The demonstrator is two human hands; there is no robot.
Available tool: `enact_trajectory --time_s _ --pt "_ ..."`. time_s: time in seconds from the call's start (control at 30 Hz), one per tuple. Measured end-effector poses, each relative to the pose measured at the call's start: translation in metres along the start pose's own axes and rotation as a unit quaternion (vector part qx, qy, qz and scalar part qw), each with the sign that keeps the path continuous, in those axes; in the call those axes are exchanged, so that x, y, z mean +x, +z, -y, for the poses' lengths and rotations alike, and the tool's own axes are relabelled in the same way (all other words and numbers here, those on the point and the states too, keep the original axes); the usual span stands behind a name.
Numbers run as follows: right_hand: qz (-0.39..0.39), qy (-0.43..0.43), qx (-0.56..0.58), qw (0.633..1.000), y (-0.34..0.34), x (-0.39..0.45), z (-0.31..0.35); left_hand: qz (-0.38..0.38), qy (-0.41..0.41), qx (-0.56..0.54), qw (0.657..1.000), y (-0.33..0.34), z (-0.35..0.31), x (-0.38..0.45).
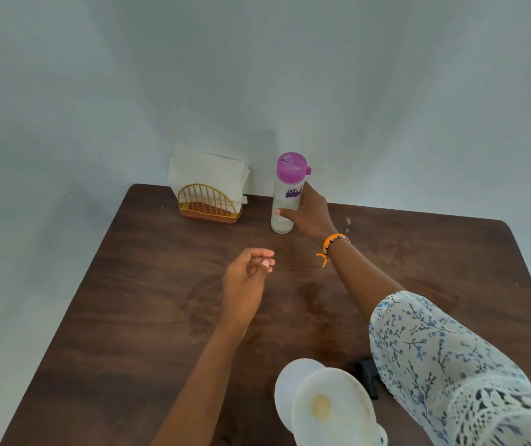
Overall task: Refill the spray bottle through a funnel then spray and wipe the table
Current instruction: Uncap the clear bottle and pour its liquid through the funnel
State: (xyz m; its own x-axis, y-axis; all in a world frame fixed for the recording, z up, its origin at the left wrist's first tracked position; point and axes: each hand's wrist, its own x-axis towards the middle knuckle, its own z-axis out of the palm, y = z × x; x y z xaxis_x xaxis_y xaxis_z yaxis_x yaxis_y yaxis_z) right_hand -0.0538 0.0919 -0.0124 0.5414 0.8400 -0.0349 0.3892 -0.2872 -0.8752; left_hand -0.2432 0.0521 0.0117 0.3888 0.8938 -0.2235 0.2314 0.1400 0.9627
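Observation:
A clear water bottle (285,201) with a pink lid stands upright at the back of the brown table (148,300). My right hand (311,212) grips its lower body, thumb across the front. My left hand (246,275) hovers over the table's middle, fingers loosely curled and holding nothing. A white funnel (331,407) sits at the near edge, its wide mouth facing up; whatever it stands in is hidden beneath it. A black object (367,375), perhaps a sprayer head, lies beside the funnel, partly covered by my right sleeve.
A gold wire holder (208,202) with white paper napkins (206,172) stands at the back left against the wall. A few water drops (348,221) lie right of the bottle. A pale wall closes off the back and left sides.

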Motion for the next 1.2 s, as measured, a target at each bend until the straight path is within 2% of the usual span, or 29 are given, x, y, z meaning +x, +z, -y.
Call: enact_trajectory --time_s 0.13,0.27,0.4,0.53,0.63,0.8,1.0,1.1,1.2 --pt "-0.004 -0.011 0.016 1.0 -0.017 -0.027 0.009 0.003 0.023 -0.004 1.0 0.0 -0.015 -0.006" --pt "-0.039 -0.029 0.044 0.998 -0.047 -0.063 0.039 0.01 0.066 -0.008 0.998 0.0 -0.037 -0.013" --pt "-0.064 -0.068 0.052 0.994 -0.082 -0.099 0.082 0.059 0.094 0.009 0.994 0.006 -0.065 -0.019" --pt "-0.097 -0.117 0.039 0.988 -0.112 -0.132 0.124 0.121 0.157 0.041 0.979 0.014 -0.106 -0.035" --pt "-0.128 -0.144 0.042 0.98 -0.13 -0.15 0.151 0.136 0.205 0.032 0.969 0.018 -0.135 -0.052" --pt "-0.171 -0.18 0.055 0.967 -0.147 -0.175 0.189 0.079 0.262 0.058 0.96 0.023 -0.173 -0.078" --pt "-0.172 -0.19 0.095 0.962 -0.16 -0.193 0.219 0.056 0.288 0.05 0.955 0.019 -0.187 -0.094" --pt "-0.241 -0.211 0.157 0.934 -0.165 -0.198 0.243 0.047 0.289 0.068 0.954 0.018 -0.191 -0.102" --pt "-0.307 -0.226 0.171 0.908 -0.167 -0.196 0.268 0.028 0.291 0.086 0.952 0.02 -0.196 -0.107"
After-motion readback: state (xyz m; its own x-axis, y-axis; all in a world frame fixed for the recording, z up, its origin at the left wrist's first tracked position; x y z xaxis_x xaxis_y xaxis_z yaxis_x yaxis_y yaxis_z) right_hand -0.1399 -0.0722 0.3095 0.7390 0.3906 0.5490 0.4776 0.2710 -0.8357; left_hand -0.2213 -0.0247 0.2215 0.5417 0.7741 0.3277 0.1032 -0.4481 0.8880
